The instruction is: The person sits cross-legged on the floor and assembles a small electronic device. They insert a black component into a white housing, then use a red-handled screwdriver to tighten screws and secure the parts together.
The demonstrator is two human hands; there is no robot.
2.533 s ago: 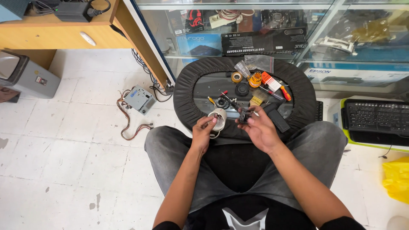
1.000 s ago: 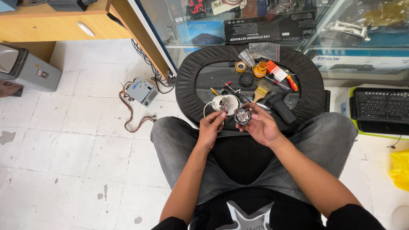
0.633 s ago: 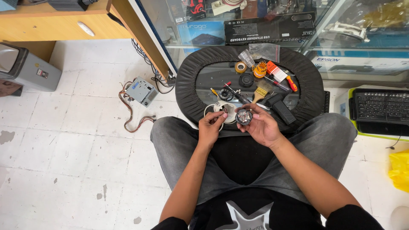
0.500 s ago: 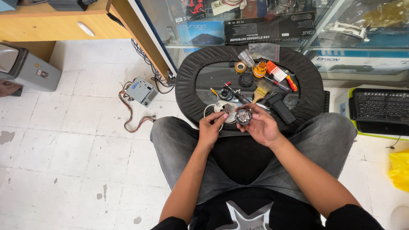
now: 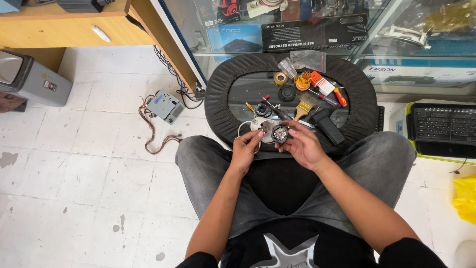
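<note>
My right hand (image 5: 302, 144) holds a small round dark part (image 5: 279, 134) with exposed inner workings, just over the near edge of a round black stool (image 5: 218, 94) used as a work surface. My left hand (image 5: 246, 148) pinches at the left side of that part, next to a white round cover (image 5: 262, 126) with a thin white cable. Both hands are over my knees in grey jeans.
On the stool lie a paintbrush (image 5: 303, 106), red-handled screwdrivers (image 5: 331, 92), an orange bit holder (image 5: 303, 80), tape (image 5: 280, 78) and a black oblong piece (image 5: 327, 126). A grey power supply with wires (image 5: 165, 105) lies left; a keyboard (image 5: 444, 124) right; a glass display case behind.
The camera view tilted slightly since 2.5 s ago. The hands have stayed close together on the round part, with small finger movements only.
</note>
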